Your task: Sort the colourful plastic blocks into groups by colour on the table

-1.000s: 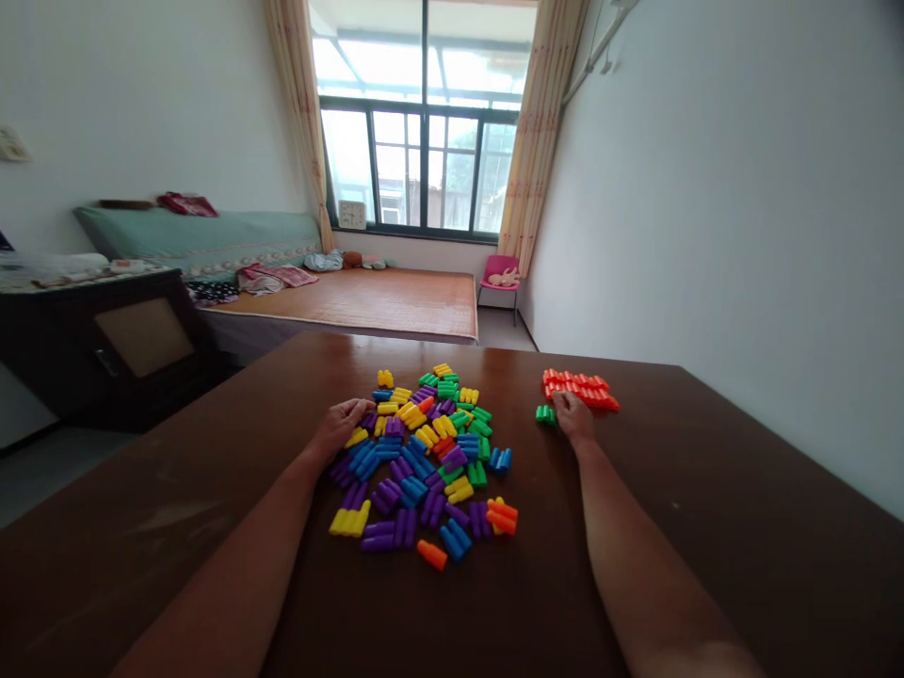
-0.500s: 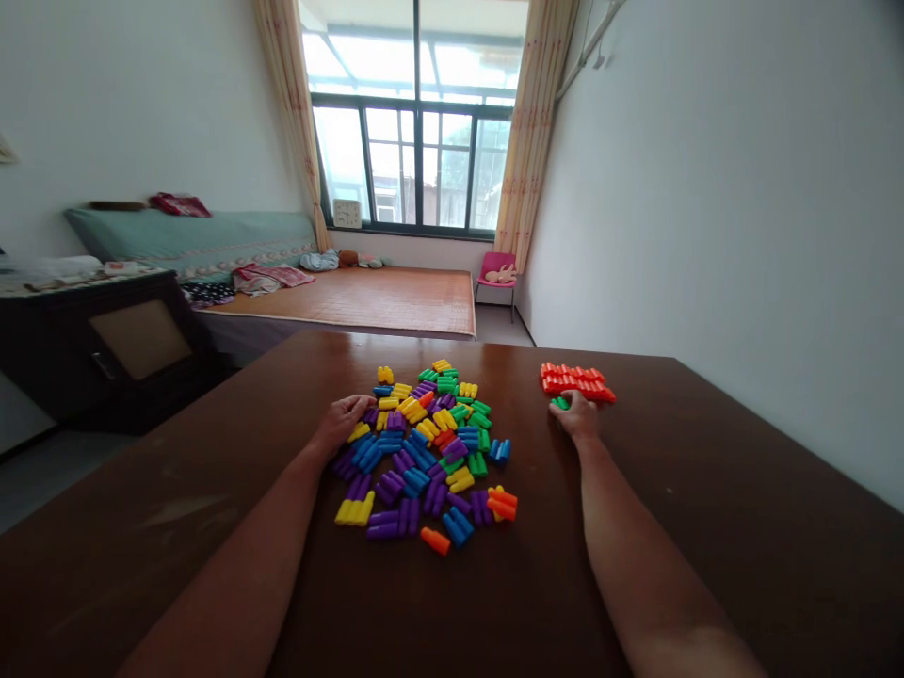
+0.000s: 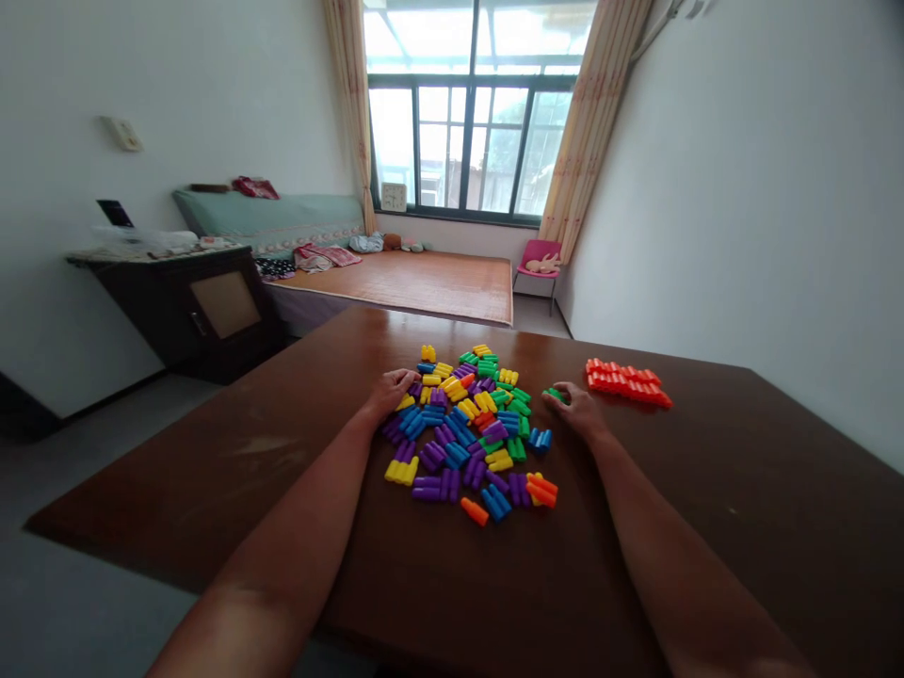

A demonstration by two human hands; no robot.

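A loose pile of plastic building pieces [image 3: 462, 434] in purple, blue, yellow, green and orange lies on the brown table [image 3: 282, 490]. At the pile's left edge, my left hand [image 3: 390, 390] rests with its fingers bent together beside purple and blue pieces. Whatever is under those fingertips is hidden. To the right of the pile, my right hand [image 3: 575, 409] is closed on a green building piece [image 3: 553, 395], which shows partly past the fingertips. Orange-red pieces [image 3: 627, 381] stand in joined rows beyond my right hand, apart from it.
A single orange piece [image 3: 475, 511] lies near the front of the pile. Beyond the table are a bed [image 3: 438, 282], a pink chair [image 3: 540, 252] and a dark cabinet [image 3: 218, 301]. A white wall [image 3: 763, 188] runs along the right.
My right hand has moved left with the green piece, away from the orange-red rows and towards the pile. My left hand stays at the pile's edge. The camera has turned left.
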